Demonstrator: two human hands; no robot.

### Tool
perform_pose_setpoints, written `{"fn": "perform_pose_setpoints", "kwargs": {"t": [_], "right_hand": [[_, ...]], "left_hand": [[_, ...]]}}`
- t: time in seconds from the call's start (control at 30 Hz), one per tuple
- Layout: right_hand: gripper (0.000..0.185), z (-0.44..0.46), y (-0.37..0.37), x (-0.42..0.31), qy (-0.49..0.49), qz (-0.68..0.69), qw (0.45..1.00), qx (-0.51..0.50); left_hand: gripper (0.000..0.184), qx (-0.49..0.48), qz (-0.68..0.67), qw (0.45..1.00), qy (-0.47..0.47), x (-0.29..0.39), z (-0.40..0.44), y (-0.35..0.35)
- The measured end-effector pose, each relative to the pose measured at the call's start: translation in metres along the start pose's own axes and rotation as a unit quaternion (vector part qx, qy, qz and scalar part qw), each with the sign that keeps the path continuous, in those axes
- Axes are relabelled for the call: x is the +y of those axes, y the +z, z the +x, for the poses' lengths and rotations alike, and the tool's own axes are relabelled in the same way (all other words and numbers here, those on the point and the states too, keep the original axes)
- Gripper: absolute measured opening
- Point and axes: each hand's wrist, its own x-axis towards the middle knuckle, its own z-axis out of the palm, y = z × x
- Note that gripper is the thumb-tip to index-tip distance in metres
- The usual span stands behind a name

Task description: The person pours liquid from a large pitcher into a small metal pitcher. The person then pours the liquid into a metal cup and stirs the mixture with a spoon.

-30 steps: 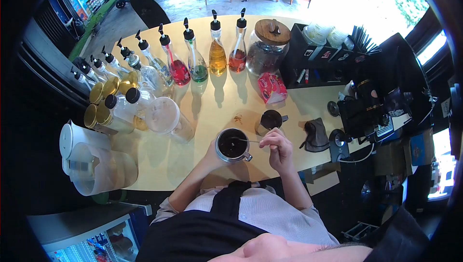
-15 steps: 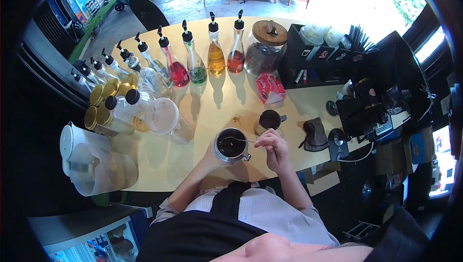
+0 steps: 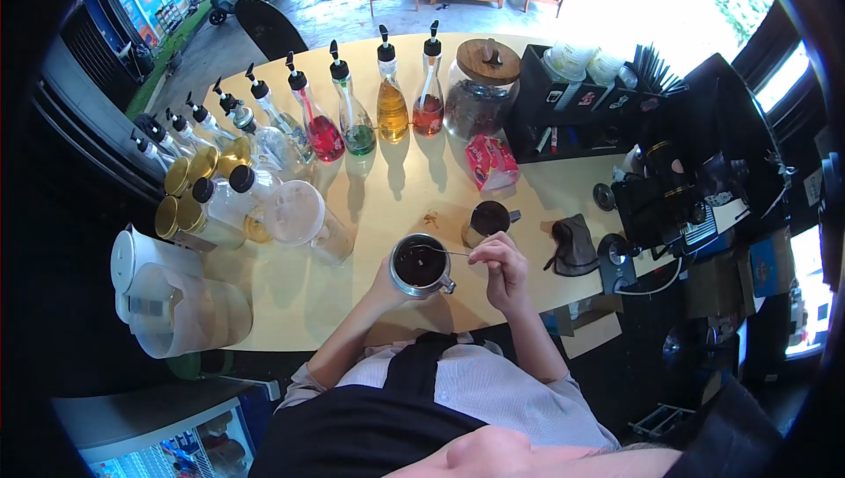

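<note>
My left hand (image 3: 387,286) is wrapped round the left side of a metal pitcher (image 3: 444,285) that holds dark liquid. Between the fingertips of my right hand (image 3: 503,268) is the thin handle of a spoon (image 3: 453,253); its far end dips into the liquid, so the bowl is hidden. Just beyond the right hand stands a second metal cup (image 3: 480,233) with a side handle, dark inside. A small brown smear (image 3: 430,218) marks the tabletop near the cup.
Pump bottles of coloured syrup (image 3: 393,108) line the far edge. A wooden-lidded jar (image 3: 480,95) and a red packet (image 3: 490,163) stand behind the cup. Clear jars (image 3: 304,223) and white pitchers (image 3: 158,258) fill the left. A dark cloth (image 3: 575,246) and a coffee machine (image 3: 660,183) are right.
The spoon has shifted slightly inside the pitcher, with my right hand still gripping it. My left hand stays on the pitcher.
</note>
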Motion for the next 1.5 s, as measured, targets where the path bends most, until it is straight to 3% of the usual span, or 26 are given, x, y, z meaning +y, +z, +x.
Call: {"fn": "perform_pose_setpoints", "kwargs": {"t": [0.07,0.6,1.5], "right_hand": [[0.029,0.0028,0.0024,-0.0016,-0.027,-0.041,0.999,-0.013],[0.024,-0.0027,0.0003,0.0045,0.008,0.011,1.000,0.015],[0.023,-0.0028,0.0011,-0.0001,-0.041,-0.033,0.999,0.005]], "left_hand": [[0.070,-0.005,-0.007,1.000,-0.005,-0.0015,0.0005,-0.0003],[0.071,0.003,-0.010,1.000,-0.003,-0.0055,-0.0007,0.0000],[0.074,-0.009,0.015,1.000,-0.016,-0.0040,-0.0014,-0.0030]]}}
